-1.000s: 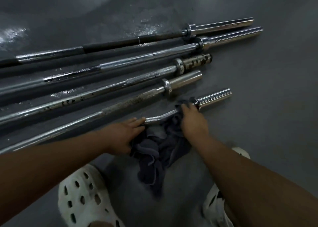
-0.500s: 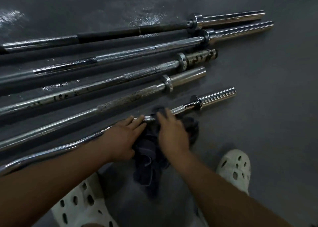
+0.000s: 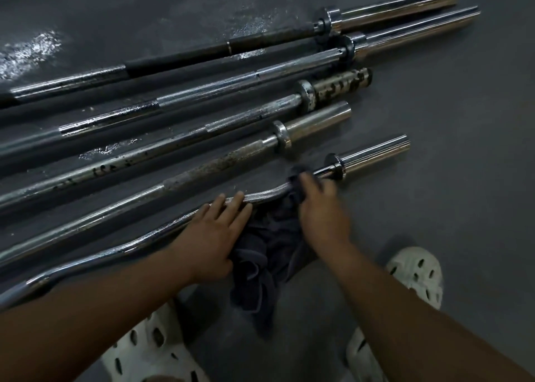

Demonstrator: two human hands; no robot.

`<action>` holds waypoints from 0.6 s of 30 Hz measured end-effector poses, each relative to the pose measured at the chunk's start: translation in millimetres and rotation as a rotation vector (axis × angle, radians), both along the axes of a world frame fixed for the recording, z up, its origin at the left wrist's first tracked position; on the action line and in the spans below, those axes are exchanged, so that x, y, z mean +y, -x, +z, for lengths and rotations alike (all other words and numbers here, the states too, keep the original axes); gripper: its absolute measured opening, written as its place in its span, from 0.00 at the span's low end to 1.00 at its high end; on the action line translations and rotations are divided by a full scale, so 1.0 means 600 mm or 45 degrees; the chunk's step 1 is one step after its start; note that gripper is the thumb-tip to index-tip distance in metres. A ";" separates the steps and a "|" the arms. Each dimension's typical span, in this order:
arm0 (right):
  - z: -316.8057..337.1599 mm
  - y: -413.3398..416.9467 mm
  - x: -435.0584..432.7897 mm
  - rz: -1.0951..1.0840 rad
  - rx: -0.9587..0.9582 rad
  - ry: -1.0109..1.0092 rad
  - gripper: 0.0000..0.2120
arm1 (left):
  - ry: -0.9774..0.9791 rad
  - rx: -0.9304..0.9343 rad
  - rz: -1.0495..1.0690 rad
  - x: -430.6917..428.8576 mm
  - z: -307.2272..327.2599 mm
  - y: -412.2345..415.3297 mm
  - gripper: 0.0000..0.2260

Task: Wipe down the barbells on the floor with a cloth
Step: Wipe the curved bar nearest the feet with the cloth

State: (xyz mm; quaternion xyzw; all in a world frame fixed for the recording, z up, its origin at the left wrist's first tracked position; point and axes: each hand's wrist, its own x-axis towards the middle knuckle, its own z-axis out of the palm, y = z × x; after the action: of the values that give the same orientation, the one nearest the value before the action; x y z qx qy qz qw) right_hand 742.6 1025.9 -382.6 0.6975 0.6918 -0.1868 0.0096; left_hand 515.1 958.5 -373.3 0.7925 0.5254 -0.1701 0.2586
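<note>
Wiping: right hand (image 3: 321,207) fingers clamped on dark grey cloth (image 3: 269,236) round curved chrome barbell (image 3: 266,194); left hand (image 3: 214,236) fingers flat on it; shaft runs down-left.

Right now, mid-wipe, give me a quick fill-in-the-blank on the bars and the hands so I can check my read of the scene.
1. Counting the curl bar, ___ bars lie on the floor.
2. The left hand rests on the curl bar, while the ___ grips the dark cloth against it.
3. The barbell with the blotchy sleeve lies ___ from either side.
4. The perforated clogs are ___.
Missing: five; right hand; third; white.
</note>
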 end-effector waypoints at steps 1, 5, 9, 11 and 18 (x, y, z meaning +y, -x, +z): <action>0.001 -0.007 0.009 -0.197 -0.022 0.029 0.27 | -0.001 0.001 -0.011 0.000 -0.001 0.000 0.49; 0.018 0.051 -0.026 0.170 -0.007 0.198 0.30 | 0.024 0.056 -0.029 0.001 0.006 -0.010 0.50; 0.001 -0.024 0.025 0.031 -0.018 0.132 0.29 | 0.049 0.028 -0.020 0.005 0.006 -0.005 0.51; 0.006 -0.020 0.025 -0.313 0.019 0.097 0.29 | 0.033 0.024 -0.012 0.006 0.002 -0.004 0.51; 0.004 0.000 0.001 0.133 -0.024 0.140 0.31 | 0.026 0.001 -0.019 0.007 -0.002 -0.002 0.51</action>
State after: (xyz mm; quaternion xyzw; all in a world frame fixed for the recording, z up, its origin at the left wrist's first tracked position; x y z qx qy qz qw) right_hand 742.8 1026.5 -380.0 0.6606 0.7158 -0.2172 0.0644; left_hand 516.0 962.5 -374.6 0.7937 0.5178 -0.1777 0.2652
